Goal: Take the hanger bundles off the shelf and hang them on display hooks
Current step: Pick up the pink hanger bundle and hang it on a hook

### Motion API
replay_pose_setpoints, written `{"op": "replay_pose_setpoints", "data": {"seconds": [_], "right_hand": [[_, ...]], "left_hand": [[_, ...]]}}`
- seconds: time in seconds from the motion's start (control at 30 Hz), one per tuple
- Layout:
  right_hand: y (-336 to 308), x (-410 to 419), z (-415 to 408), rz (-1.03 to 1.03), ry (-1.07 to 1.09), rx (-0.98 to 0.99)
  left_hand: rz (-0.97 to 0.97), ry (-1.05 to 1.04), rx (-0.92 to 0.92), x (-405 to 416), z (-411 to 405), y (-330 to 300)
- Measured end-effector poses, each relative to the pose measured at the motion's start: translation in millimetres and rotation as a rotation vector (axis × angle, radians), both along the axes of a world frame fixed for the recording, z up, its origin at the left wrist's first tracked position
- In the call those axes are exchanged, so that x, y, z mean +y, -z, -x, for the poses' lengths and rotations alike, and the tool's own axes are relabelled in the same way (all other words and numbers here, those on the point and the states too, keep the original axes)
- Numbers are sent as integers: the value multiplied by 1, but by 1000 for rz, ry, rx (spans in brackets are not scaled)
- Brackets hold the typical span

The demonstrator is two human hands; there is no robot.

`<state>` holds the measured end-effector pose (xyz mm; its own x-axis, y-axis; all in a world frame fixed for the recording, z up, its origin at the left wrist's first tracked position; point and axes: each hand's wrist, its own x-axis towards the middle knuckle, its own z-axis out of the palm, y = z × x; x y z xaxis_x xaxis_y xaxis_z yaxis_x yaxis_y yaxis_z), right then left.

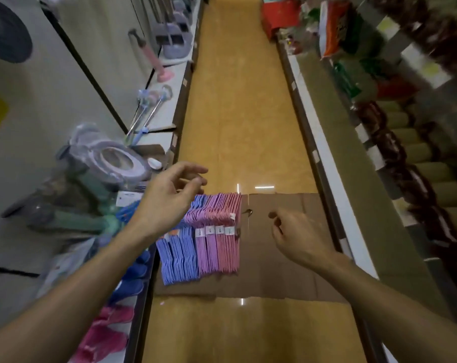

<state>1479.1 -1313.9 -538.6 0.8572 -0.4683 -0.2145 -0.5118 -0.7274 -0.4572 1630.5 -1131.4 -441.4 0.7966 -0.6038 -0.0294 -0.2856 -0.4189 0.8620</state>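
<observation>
Several hanger bundles lie side by side on a flat brown cardboard sheet (282, 258) on the aisle floor: blue bundles (179, 258) at the left, purple (207, 247) in the middle, pink (228, 244) at the right, each with a white label. My left hand (170, 189) hovers over the far left end of the bundles, fingers apart and empty. To the right of the pink bundles, my right hand (298, 231) hangs above the cardboard with its fingers loosely curled, holding nothing. No display hooks are clearly visible.
The left shelf holds wrapped potty seats (112, 163), long-handled brushes (149, 108) and pink and blue slippers (109, 326). The right shelf (379, 158) carries packaged goods. The yellow tiled aisle floor (235, 100) runs ahead between them.
</observation>
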Motion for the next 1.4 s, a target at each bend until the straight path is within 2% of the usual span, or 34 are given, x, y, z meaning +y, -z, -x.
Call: {"op": "replay_pose_setpoints", "data": {"seconds": [0.37, 0.5, 0.6, 0.73, 0.93, 1.0, 1.17, 1.27, 1.4], "right_hand": [[330, -19, -79, -236, 168, 47], [423, -16, -103, -338, 192, 52], [471, -9, -115, -483, 184, 51], [523, -2, -128, -728, 205, 46], [576, 5, -150, -1072, 341, -98], [592, 11, -157, -1217, 370, -116], [606, 24, -166, -1420, 439, -182], [604, 22, -167, -1462, 450, -201], [598, 6, -156, -1393, 418, -206]], "left_hand": [[-141, 116, -131, -18, -104, 344], [-226, 160, -207, -18, -126, 433], [-360, 252, -330, -19, -137, 484], [-466, 366, -437, -28, -144, 520], [-599, 385, -488, -48, -155, 549], [-618, 386, -506, -49, -155, 553], [-600, 373, -471, -48, -154, 551], [-576, 359, -449, -51, -149, 546], [-505, 363, -392, -64, -137, 538]]}}
